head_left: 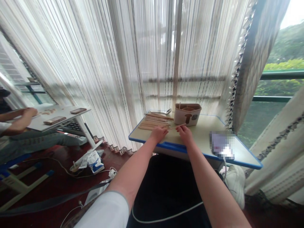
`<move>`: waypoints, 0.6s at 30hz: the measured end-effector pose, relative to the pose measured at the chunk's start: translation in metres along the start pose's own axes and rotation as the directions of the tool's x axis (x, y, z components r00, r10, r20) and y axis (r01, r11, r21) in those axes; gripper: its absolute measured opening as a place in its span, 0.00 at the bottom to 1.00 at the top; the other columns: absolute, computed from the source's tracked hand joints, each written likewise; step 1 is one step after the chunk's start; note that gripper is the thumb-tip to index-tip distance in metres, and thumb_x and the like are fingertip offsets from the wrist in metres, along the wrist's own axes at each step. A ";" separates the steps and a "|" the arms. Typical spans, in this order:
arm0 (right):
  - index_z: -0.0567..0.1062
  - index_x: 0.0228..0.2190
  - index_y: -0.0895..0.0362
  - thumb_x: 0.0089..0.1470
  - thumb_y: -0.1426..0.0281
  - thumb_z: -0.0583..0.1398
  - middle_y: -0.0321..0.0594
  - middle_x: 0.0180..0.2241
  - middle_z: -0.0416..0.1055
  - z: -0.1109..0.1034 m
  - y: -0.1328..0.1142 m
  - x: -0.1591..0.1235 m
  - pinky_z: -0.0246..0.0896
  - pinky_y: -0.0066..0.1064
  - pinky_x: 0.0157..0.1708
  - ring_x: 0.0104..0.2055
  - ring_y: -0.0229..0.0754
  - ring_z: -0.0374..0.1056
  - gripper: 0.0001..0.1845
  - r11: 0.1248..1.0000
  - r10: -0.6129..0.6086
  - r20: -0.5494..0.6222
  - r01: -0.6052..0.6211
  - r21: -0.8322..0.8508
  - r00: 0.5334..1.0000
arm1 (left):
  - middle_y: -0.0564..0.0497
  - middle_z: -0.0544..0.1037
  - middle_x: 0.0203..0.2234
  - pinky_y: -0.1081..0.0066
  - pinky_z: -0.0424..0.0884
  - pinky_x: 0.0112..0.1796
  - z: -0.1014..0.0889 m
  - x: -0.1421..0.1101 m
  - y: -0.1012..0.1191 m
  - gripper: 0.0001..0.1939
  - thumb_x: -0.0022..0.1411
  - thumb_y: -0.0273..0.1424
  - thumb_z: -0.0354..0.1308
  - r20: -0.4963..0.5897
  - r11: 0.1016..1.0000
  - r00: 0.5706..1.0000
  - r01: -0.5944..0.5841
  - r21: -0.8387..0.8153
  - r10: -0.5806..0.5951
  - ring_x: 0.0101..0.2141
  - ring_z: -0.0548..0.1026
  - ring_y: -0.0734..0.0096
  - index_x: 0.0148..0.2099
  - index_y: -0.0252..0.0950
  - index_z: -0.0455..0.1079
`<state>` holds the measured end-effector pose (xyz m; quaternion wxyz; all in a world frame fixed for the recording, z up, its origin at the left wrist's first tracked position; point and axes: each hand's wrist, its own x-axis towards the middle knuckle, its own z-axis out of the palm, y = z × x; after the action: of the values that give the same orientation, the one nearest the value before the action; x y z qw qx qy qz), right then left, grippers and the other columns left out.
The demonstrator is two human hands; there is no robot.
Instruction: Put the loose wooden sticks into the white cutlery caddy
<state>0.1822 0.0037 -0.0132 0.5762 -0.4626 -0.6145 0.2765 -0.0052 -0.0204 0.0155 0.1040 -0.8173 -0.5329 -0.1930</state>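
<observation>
A: State the hazards, working left to right.

B: The pile of sticks [154,122] lies loose on the bench [203,134]. A sideways push from the left hand [159,134] could roll sticks toward the blue edge. Next, the single stick [174,127] bridges the gap between the hands; a slack pinch could drop it, and an uneven bending force could crack it. The printed holder [180,118] stands just behind the right hand [185,131]; a forward knock could shift or tip it.

A: Report each hand.

B: Left hand: fingers bent, apparently pinching the stick's left end. Right hand: thumb and fingers drawn together on the stick's right part. Exact fingertip contact is too small to verify.

A: Give the stick's location and appearance.

B: Location: over the bench's near half, right of the pile and in front of the holder. Whether it touches the bench top cannot be determined. Appearance: thin, straight, pale wood colour, its right end set higher in view than its left. Grain, splinters and surface marks cannot be resolved at this size.
</observation>
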 end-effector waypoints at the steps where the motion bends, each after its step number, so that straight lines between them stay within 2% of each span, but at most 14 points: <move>1: 0.70 0.29 0.58 0.49 0.51 0.53 0.43 0.29 0.72 0.000 0.000 0.000 0.60 0.31 0.29 0.30 0.41 0.67 0.22 1.000 0.005 -0.039 -0.005 0.010 0.999 | 0.47 0.75 0.38 0.67 0.64 0.45 0.000 0.000 0.000 0.17 0.64 0.40 0.45 0.006 1.000 1.000 0.004 0.000 -0.004 0.41 0.71 0.67 0.43 0.41 0.73; 5: 0.67 0.28 0.57 0.52 0.51 0.49 0.42 0.28 0.70 -0.004 -0.001 0.002 0.59 0.30 0.26 0.25 0.38 0.65 0.21 0.999 0.020 -0.274 -0.005 0.054 0.961 | 0.46 0.75 0.38 0.67 0.65 0.45 -0.002 -0.001 0.001 0.20 0.64 0.42 0.44 0.042 1.000 0.999 0.019 0.004 -0.019 0.41 0.71 0.66 0.42 0.39 0.74; 7: 0.67 0.28 0.57 0.52 0.51 0.49 0.42 0.28 0.70 -0.006 -0.004 0.001 0.59 0.30 0.25 0.25 0.38 0.65 0.22 0.998 0.030 -0.332 -0.009 0.064 0.943 | 0.46 0.75 0.38 0.68 0.65 0.44 -0.002 -0.001 0.002 0.21 0.64 0.43 0.43 0.063 1.000 0.998 0.027 0.007 -0.027 0.41 0.71 0.65 0.41 0.38 0.74; 11: 0.70 0.31 0.59 0.50 0.49 0.51 0.44 0.29 0.72 -0.007 -0.012 -0.004 0.59 0.29 0.22 0.26 0.39 0.66 0.25 0.994 0.041 -0.294 -0.009 0.107 0.955 | 0.46 0.75 0.39 0.68 0.65 0.44 -0.002 0.001 0.003 0.23 0.65 0.42 0.39 0.089 0.999 0.995 0.042 0.014 -0.043 0.42 0.71 0.65 0.40 0.37 0.74; 18: 0.72 0.35 0.59 0.46 0.49 0.56 0.42 0.29 0.73 -0.004 -0.013 -0.007 0.60 0.28 0.22 0.26 0.39 0.67 0.27 0.987 0.020 -0.233 0.018 0.159 0.972 | 0.47 0.74 0.39 0.68 0.65 0.44 0.002 0.003 0.002 0.21 0.65 0.42 0.42 0.095 1.000 0.995 0.013 0.027 -0.015 0.42 0.71 0.65 0.40 0.40 0.74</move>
<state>0.1817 -0.0093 -0.0041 0.6796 -0.4446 -0.5179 0.2688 -0.0025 -0.0182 0.0153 0.0879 -0.8204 -0.5455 -0.1472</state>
